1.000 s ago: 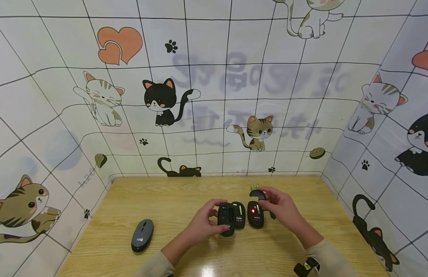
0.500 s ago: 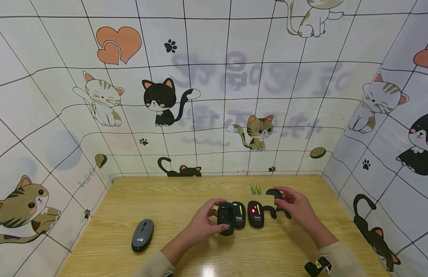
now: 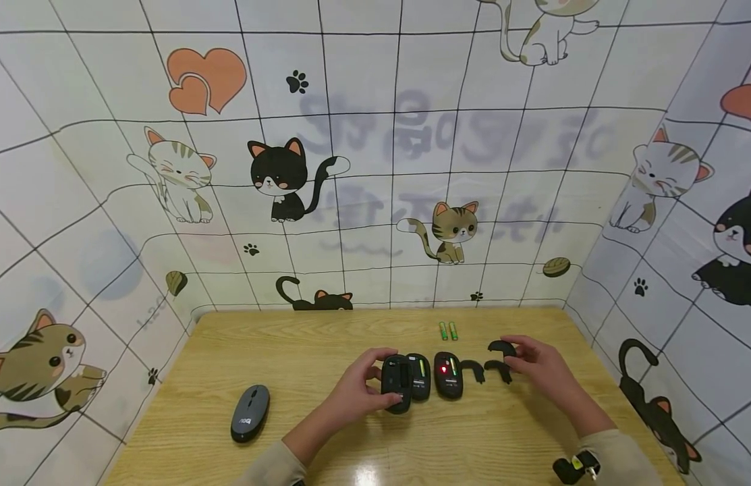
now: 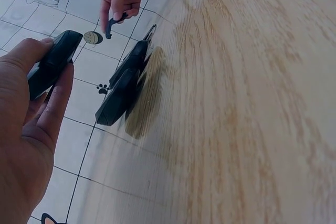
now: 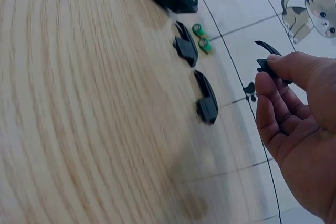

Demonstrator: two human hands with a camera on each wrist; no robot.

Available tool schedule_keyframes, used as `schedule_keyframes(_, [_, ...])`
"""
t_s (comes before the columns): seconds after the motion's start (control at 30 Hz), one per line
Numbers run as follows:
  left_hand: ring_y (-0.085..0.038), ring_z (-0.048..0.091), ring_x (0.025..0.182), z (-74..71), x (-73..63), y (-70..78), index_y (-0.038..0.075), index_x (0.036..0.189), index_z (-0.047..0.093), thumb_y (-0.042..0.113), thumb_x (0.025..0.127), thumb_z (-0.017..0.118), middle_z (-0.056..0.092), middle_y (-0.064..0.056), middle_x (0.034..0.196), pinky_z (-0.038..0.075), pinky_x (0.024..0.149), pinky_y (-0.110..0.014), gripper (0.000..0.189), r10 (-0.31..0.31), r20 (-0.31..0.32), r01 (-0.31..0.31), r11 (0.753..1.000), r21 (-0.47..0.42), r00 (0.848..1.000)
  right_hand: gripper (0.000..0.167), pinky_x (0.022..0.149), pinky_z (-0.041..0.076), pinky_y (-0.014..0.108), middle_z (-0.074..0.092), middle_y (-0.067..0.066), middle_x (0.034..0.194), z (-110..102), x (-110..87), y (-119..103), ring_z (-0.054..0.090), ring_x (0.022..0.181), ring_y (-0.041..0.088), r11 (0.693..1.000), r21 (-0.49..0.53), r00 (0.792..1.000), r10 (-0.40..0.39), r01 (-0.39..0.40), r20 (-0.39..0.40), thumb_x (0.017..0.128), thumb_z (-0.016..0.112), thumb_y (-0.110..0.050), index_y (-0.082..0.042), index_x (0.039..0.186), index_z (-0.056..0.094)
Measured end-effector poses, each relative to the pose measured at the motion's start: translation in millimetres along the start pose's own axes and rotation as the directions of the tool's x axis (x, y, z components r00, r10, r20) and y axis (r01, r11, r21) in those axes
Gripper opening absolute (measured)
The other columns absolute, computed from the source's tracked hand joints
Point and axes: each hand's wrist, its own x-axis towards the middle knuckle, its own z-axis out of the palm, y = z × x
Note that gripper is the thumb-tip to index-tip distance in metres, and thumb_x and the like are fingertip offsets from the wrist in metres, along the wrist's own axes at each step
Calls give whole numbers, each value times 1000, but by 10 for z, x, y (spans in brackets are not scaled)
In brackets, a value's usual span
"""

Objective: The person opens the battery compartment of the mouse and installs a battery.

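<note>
My left hand grips a black computer mouse by its sides, underside up with its battery bay uncovered. In the left wrist view this mouse is raised above the table. Beside it lie a second upturned mouse and a third mouse with a glowing red light; a battery shows in each. My right hand pinches a curved black mouse battery cover between thumb and fingers, above the table. Two similar covers, a nearer one and another, lie on the tabletop.
Two small green batteries, one on the left and one on the right, lie behind the third mouse. A grey mouse sits right side up at the left of the wooden table. Cat-printed sheeting surrounds the back and sides.
My right hand has moved right, carrying the battery cover away from above the red-lit mouse and past the two covers on the table. The left hand keeps its hold on the mouse.
</note>
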Motion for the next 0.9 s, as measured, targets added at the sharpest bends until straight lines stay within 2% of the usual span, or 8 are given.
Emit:
schedule_keyframes(0.13, [-24, 73, 112, -2, -3, 9, 30, 156, 57, 4, 91, 92, 52, -10, 152, 69, 82, -37, 78, 2, -3, -2, 1000, 5, 1000, 47, 72, 60, 32, 62, 11, 107, -69, -22, 89, 70, 95, 12, 1000, -22, 1000, 16, -16, 10, 103, 80, -10, -4, 148, 67])
schedule_keyframes(0.33, [-23, 73, 112, -5, -6, 14, 29, 157, 57, 2, 91, 91, 52, -10, 153, 69, 82, -38, 79, 3, -3, -3, 1000, -2, 1000, 48, 71, 61, 30, 61, 12, 106, -155, -27, 271, 68, 91, 9, 1000, -27, 1000, 9, -9, 19, 103, 79, -8, 1, 148, 66])
schedule_keyframes(0.63, [-23, 74, 111, -1, -10, 23, 27, 156, 57, 3, 91, 91, 52, -11, 152, 69, 82, -38, 78, -1, -4, 1, 1000, -4, 1000, 47, 63, 50, 29, 61, 9, 103, -232, -27, 490, 56, 83, 12, 997, -54, 998, 60, -58, 37, 104, 78, -9, 2, 149, 65])
schedule_keyframes(0.9, [-24, 74, 110, -3, 2, -1, 28, 156, 58, 3, 90, 92, 53, -11, 151, 69, 82, -39, 78, 8, -7, -8, 1000, 3, 1000, 48, 60, 49, 29, 61, 11, 102, -262, -61, 518, 54, 79, 12, 998, -32, 997, 59, -58, 52, 105, 77, -7, 5, 148, 63])
